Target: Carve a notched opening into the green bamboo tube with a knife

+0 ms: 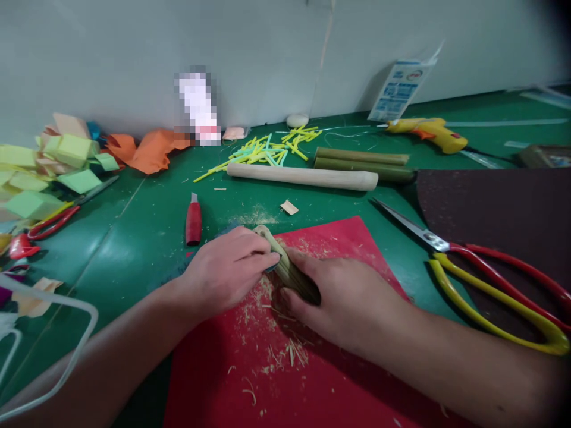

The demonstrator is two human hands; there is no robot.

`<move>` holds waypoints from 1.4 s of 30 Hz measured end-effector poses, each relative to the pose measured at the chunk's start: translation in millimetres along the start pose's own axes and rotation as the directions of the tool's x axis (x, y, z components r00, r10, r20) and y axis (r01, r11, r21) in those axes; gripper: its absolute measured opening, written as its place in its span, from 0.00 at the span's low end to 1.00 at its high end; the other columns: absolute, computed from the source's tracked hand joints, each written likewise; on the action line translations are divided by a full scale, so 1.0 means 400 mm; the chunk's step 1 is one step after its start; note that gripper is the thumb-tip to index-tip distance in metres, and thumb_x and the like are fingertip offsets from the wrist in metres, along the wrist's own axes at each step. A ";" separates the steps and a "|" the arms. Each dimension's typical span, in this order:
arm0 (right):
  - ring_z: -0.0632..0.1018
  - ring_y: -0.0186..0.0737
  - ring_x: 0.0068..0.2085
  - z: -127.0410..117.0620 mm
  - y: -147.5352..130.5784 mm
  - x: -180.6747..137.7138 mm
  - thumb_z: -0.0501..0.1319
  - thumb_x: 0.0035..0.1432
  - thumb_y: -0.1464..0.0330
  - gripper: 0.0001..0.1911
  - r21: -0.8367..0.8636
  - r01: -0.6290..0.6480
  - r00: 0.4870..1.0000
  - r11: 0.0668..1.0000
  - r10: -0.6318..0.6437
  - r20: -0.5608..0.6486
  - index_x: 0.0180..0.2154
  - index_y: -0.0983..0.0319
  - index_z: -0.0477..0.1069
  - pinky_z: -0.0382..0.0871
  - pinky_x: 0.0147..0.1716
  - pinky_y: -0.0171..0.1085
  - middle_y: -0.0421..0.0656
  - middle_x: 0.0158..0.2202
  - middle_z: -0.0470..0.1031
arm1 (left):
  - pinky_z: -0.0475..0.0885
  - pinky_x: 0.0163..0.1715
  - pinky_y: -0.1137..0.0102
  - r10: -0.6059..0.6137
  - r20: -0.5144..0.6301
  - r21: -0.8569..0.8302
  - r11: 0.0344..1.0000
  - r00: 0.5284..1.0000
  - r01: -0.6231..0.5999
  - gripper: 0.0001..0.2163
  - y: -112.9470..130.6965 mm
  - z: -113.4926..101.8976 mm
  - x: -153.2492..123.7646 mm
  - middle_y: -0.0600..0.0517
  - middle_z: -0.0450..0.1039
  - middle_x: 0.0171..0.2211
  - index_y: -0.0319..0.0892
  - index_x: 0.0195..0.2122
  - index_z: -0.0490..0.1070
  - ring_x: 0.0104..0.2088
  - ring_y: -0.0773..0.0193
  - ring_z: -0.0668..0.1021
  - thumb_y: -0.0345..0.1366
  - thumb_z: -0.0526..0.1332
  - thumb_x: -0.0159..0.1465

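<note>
A short piece of bamboo [285,264] lies on a red sheet [285,368] on the green table. My right hand [343,297] is closed round its near end and holds it down. My left hand [225,267] is closed on its far end, fingers curled over the top; something small and bluish shows under the fingertips, too hidden to name. Pale shavings [285,351] are scattered over the red sheet in front of both hands.
A red-handled knife [193,221] lies left of the hands. Large red-and-yellow scissors [491,279] rest on a dark sheet [499,208] at right. Behind are a wooden rod [303,176], bamboo lengths [361,160], coloured straws [263,151], a yellow glue gun [428,132] and paper scraps [53,166].
</note>
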State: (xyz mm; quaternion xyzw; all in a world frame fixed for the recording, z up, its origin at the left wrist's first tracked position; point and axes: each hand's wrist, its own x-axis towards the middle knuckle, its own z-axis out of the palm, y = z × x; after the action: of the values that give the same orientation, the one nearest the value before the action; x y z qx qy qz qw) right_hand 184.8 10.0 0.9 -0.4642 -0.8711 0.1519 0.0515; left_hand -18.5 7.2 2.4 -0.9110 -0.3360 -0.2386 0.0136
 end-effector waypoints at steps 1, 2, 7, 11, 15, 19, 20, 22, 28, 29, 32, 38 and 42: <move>0.71 0.37 0.22 -0.001 0.000 0.000 0.53 0.52 0.58 0.19 0.003 -0.004 1.000 1.000 0.004 0.006 0.42 0.59 0.70 0.46 0.20 0.35 0.44 0.26 0.76 | 0.70 0.39 0.68 -0.026 0.005 -0.005 1.000 1.000 0.026 0.09 -0.003 0.000 -0.002 0.48 0.73 0.37 0.38 0.41 0.72 0.38 0.63 0.73 0.28 0.54 0.63; 0.71 0.38 0.22 -0.001 0.000 -0.001 0.53 0.52 0.58 0.18 0.006 -0.010 1.000 1.000 0.010 0.016 0.41 0.59 0.71 0.46 0.20 0.35 0.44 0.25 0.76 | 0.70 0.40 0.68 -0.056 0.011 -0.008 0.998 0.998 0.056 0.09 -0.006 0.000 -0.004 0.48 0.73 0.38 0.39 0.42 0.72 0.39 0.63 0.73 0.28 0.55 0.63; 0.73 0.40 0.24 -0.001 0.002 -0.006 0.51 0.54 0.58 0.19 0.064 -0.004 0.999 0.998 0.002 0.037 0.43 0.59 0.69 0.49 0.21 0.36 0.44 0.28 0.77 | 0.70 0.39 0.68 -0.058 -0.016 -0.049 0.997 0.998 0.058 0.09 0.008 0.005 -0.003 0.47 0.73 0.38 0.36 0.41 0.71 0.39 0.63 0.72 0.26 0.54 0.63; 0.74 0.41 0.25 0.000 0.001 -0.008 0.50 0.54 0.59 0.21 0.063 0.025 0.999 0.998 -0.027 0.038 0.47 0.59 0.67 0.49 0.21 0.36 0.43 0.27 0.77 | 0.69 0.38 0.67 -0.064 -0.012 -0.037 0.997 0.998 0.064 0.08 0.019 0.005 0.003 0.48 0.73 0.35 0.36 0.39 0.71 0.37 0.63 0.72 0.27 0.54 0.63; 0.74 0.41 0.24 -0.001 -0.001 -0.008 0.50 0.55 0.59 0.22 0.047 0.044 0.999 0.998 -0.044 0.017 0.49 0.60 0.66 0.48 0.21 0.36 0.43 0.26 0.77 | 0.68 0.40 0.67 -0.095 -0.023 0.014 0.995 0.995 0.095 0.07 0.013 0.002 -0.003 0.48 0.72 0.36 0.37 0.40 0.71 0.38 0.63 0.71 0.27 0.55 0.63; 0.74 0.41 0.24 -0.001 -0.001 -0.008 0.51 0.55 0.60 0.22 0.071 0.060 0.998 0.996 -0.060 -0.005 0.50 0.60 0.64 0.48 0.21 0.36 0.42 0.26 0.77 | 0.69 0.40 0.67 -0.067 -0.031 -0.001 0.998 0.997 0.067 0.07 0.015 0.007 -0.010 0.48 0.73 0.36 0.36 0.40 0.71 0.37 0.63 0.71 0.26 0.56 0.62; 0.74 0.40 0.24 0.000 0.000 -0.008 0.51 0.55 0.60 0.22 0.074 0.059 0.998 0.996 -0.058 -0.008 0.50 0.60 0.64 0.48 0.21 0.36 0.42 0.26 0.77 | 0.69 0.40 0.67 -0.082 -0.041 0.016 0.996 0.996 0.083 0.07 0.018 0.009 -0.011 0.48 0.73 0.35 0.36 0.39 0.71 0.37 0.63 0.71 0.26 0.56 0.62; 0.74 0.40 0.24 0.000 0.000 -0.010 0.51 0.55 0.60 0.21 0.080 0.047 0.999 0.996 -0.046 -0.007 0.50 0.60 0.64 0.48 0.21 0.36 0.42 0.26 0.77 | 0.68 0.40 0.66 -0.106 -0.067 0.067 0.992 0.992 0.111 0.07 0.025 0.011 -0.009 0.47 0.73 0.34 0.35 0.38 0.72 0.38 0.61 0.71 0.26 0.56 0.61; 0.74 0.39 0.24 -0.004 -0.006 -0.014 0.51 0.55 0.61 0.17 0.117 0.037 0.999 0.992 -0.040 0.028 0.44 0.60 0.67 0.49 0.21 0.36 0.43 0.26 0.77 | 0.69 0.39 0.66 -0.096 -0.055 0.067 0.993 0.994 0.100 0.09 0.041 0.011 -0.001 0.47 0.73 0.34 0.35 0.38 0.72 0.36 0.62 0.71 0.26 0.53 0.62; 0.74 0.39 0.23 -0.005 -0.008 -0.014 0.51 0.55 0.61 0.17 0.104 0.035 0.999 0.994 -0.039 0.034 0.44 0.61 0.67 0.49 0.21 0.36 0.43 0.25 0.77 | 0.68 0.39 0.65 -0.107 -0.062 0.088 0.990 0.992 0.112 0.09 0.040 0.011 -0.001 0.47 0.73 0.34 0.35 0.38 0.71 0.37 0.61 0.71 0.26 0.53 0.62; 0.74 0.39 0.24 -0.005 -0.010 -0.012 0.50 0.55 0.61 0.18 0.106 0.032 0.998 0.994 -0.037 0.044 0.45 0.62 0.67 0.50 0.21 0.36 0.44 0.26 0.77 | 0.68 0.39 0.65 -0.127 -0.045 0.113 0.985 0.991 0.131 0.09 0.038 0.011 -0.003 0.47 0.73 0.34 0.35 0.39 0.71 0.37 0.60 0.71 0.26 0.53 0.62; 0.75 0.41 0.25 -0.006 -0.010 -0.009 0.50 0.55 0.61 0.21 0.119 0.015 0.997 0.993 -0.023 0.068 0.49 0.62 0.65 0.52 0.22 0.36 0.44 0.27 0.77 | 0.68 0.39 0.65 -0.134 -0.056 0.107 0.984 0.989 0.140 0.08 0.044 0.012 -0.001 0.47 0.73 0.33 0.36 0.37 0.71 0.37 0.60 0.71 0.27 0.53 0.62; 0.76 0.42 0.27 -0.010 -0.014 -0.008 0.49 0.55 0.61 0.19 0.161 -0.004 0.995 0.987 -0.012 0.101 0.47 0.60 0.66 0.53 0.22 0.36 0.44 0.29 0.77 | 0.68 0.37 0.67 -0.127 -0.004 0.066 0.990 0.992 0.127 0.09 0.050 0.011 -0.001 0.48 0.72 0.33 0.37 0.37 0.71 0.35 0.62 0.71 0.27 0.51 0.63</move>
State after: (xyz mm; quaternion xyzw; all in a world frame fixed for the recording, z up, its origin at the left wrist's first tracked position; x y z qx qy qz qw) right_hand 183.1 5.6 6.5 -0.4485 -0.8583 0.2451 0.0447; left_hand -4.7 -7.7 1.0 -0.8870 -0.4010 -0.2274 0.0284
